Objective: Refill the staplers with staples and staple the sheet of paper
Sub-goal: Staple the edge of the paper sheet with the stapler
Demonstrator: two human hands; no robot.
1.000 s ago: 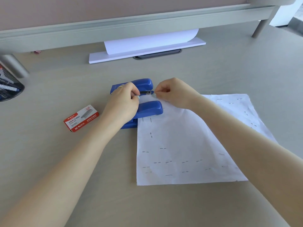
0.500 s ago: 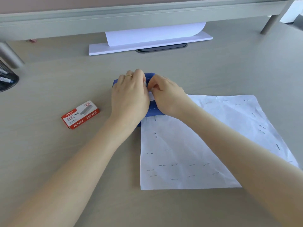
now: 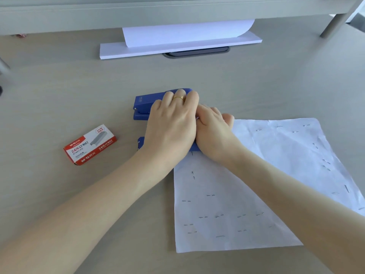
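Observation:
Two blue staplers lie side by side at the sheet's top left corner. My left hand (image 3: 173, 123) lies palm down across both, fingers curled over the front end of the far stapler (image 3: 148, 102), whose lid is down. The near stapler (image 3: 141, 142) is almost wholly hidden; only its rear end and a bit of its front show. My right hand (image 3: 214, 133) presses against the left one, fingers curled and tucked under it, so what it holds is hidden. The white sheet of paper (image 3: 237, 194) carries several staples. The red and white staple box (image 3: 90, 144) lies to the left.
A stack of white paper (image 3: 177, 47) with a curled top sheet lies at the back under a grey shelf. A dark cable slot (image 3: 197, 53) is just in front of it. A shelf leg (image 3: 333, 24) stands at the back right.
The far stapler stood open with a staple strip pinched between both hands. My left hand has since moved over its top, the lid has come down, and the right hand has tucked in beside it.

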